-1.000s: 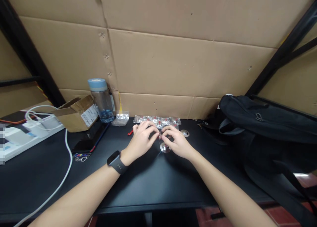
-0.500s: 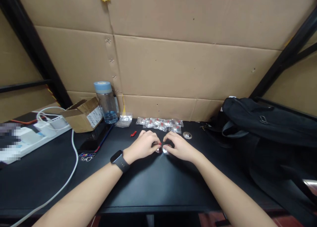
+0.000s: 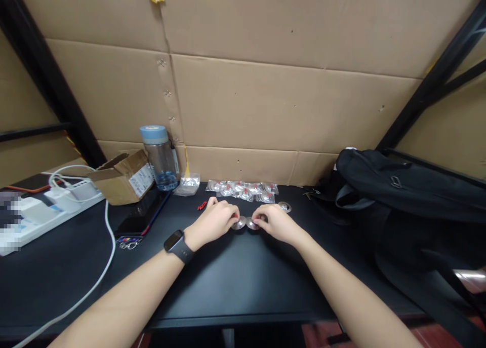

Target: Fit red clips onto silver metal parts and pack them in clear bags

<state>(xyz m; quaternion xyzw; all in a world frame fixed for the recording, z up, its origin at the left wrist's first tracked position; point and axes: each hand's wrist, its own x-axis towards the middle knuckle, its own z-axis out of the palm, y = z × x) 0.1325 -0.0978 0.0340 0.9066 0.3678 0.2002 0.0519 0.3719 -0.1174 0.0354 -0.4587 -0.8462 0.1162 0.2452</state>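
My left hand (image 3: 218, 220), with a dark watch (image 3: 176, 242) on its wrist, pinches a finger cymbal (image 3: 240, 224) at its red strap. A second finger cymbal (image 3: 250, 224) is pinched in my right hand (image 3: 279, 222), its fingers curled over the top. The two shiny discs face each other edge to edge, close together; whether their rims touch is hard to tell. Just behind my right hand lies a loose cymbal (image 3: 285, 206), partly covered by it. A small red strap (image 3: 202, 205) rests on the table beyond my left hand.
Several bagged cymbals (image 3: 246, 194) line the back by the cardboard wall (image 3: 243, 105). To the left are a clear bag (image 3: 188, 186), a bottle (image 3: 161, 160), a cardboard box (image 3: 117, 183), a phone (image 3: 141, 214) and a power strip (image 3: 49, 216). A black bag (image 3: 402, 196) fills the right.
Both cymbals show more of their discs now, brought rim to rim between my hands. My fingertips have moved slightly apart, and the whole view has shifted a little.
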